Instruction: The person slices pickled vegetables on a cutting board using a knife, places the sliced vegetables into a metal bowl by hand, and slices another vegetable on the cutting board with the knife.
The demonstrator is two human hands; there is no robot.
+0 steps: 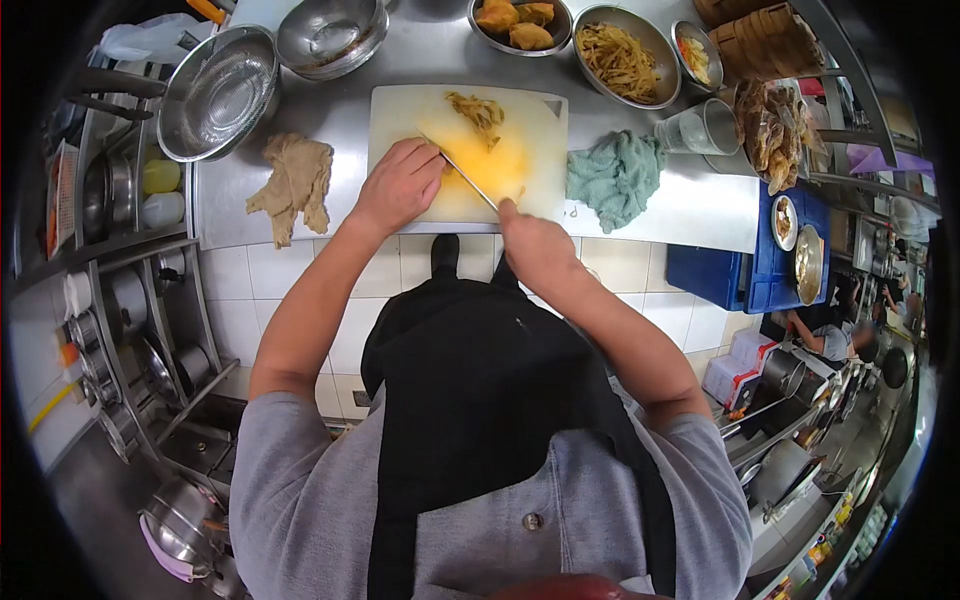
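Observation:
A white cutting board (pixel 400 112), stained yellow in the middle, lies on the steel counter. Brownish-green strips (pixel 478 117) are piled near its top. My right hand (pixel 535 243) is closed round the handle of a knife (pixel 470 180), whose blade slants up and left across the board. Beside the blade's far end, my left hand (pixel 403 184) has its fingers curled together on the board; what lies under them is hidden. A small brown scrap (pixel 520 191) sits close to my right hand.
A tan cloth (pixel 292 185) lies left of the board, a green cloth (pixel 618 180) right. Behind stand a strainer (pixel 218 95), steel bowls (pixel 330 35), a bowl of strips (pixel 620 58) and a glass (pixel 700 128). Blue crates (pixel 705 275) stand at right; another person (pixel 835 340) is farther off.

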